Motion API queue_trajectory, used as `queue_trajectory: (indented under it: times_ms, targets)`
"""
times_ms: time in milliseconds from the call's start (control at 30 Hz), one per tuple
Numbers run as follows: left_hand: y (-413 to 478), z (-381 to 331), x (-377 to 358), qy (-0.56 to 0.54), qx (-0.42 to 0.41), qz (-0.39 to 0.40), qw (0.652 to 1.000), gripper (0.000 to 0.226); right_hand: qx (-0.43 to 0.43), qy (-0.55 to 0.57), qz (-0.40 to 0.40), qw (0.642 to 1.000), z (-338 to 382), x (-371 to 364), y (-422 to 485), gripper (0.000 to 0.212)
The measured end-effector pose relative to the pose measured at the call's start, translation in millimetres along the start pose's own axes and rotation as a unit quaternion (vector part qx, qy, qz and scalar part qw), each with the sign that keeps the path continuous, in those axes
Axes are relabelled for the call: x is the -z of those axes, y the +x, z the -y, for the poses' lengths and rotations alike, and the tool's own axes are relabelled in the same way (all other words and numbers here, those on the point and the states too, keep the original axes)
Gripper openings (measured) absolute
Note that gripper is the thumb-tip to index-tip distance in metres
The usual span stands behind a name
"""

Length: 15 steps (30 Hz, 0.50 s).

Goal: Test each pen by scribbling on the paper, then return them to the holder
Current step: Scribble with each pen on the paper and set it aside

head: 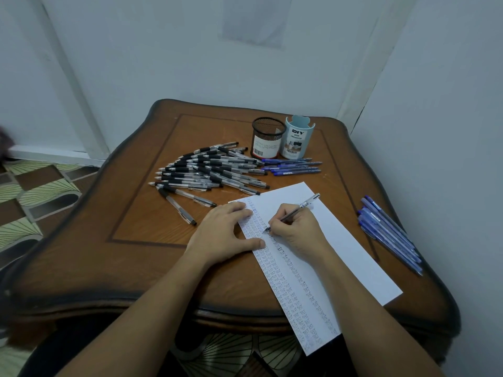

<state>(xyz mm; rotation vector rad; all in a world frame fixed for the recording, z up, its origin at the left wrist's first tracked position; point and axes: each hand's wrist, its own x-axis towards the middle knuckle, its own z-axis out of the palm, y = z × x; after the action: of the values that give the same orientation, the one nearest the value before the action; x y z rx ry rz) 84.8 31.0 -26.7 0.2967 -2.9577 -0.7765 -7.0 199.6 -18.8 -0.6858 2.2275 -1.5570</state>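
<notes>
On a brown wooden table [136, 186], a long white paper [340, 254], lying slanted, near end hanging past the table edge. Partly hidden under the right arm. Rows of tiny blue marks down its left side, too small to read.

Right hand [295, 227] curled round a clear pen [296, 210], pinched between thumb and fingers, tip down on the paper right by the marks (the very tip is hard to see under the fingers). Left hand [223, 232] flat on the left edge of the paper, fingers straight, thumb pressing lower down, holding nothing.

Behind the paper, a big messy pile of black-grip pens [206, 170], many lying over each other, so no way to count them. Two more of the same kind a little apart at the near left of the pile. Just right of the pile, a small bunch of blue pens [291, 167], close to the foot of the cups. More blue pens in a second bunch [389, 229] near the right table edge, apart from the paper.

At the back, two cups side by side: a black mesh holder [268, 137] on the left, a light blue holder [298, 138] on the right with "DIY" on its label, smaller words too blurry. Inside of both too dark or hidden to make out.

At the far left edge, a dark blurry thing [5, 145], cut off.
</notes>
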Motion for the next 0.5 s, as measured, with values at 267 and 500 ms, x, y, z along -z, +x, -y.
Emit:
queue_trajectory:
  times_ms: [267,500]
  targets:
    - [-0.1,0.3,-0.1,-0.003,-0.002,-0.001,1.0,0.084,-0.004,-0.011,0.002,1.0,4.5,-0.3,-0.9,0.019]
    - [-1.1,-0.5,0.1,-0.001,-0.002,-0.003,1.0,0.083,-0.001,-0.01,-0.011,1.0,3.7,-0.6,-0.4,0.029]
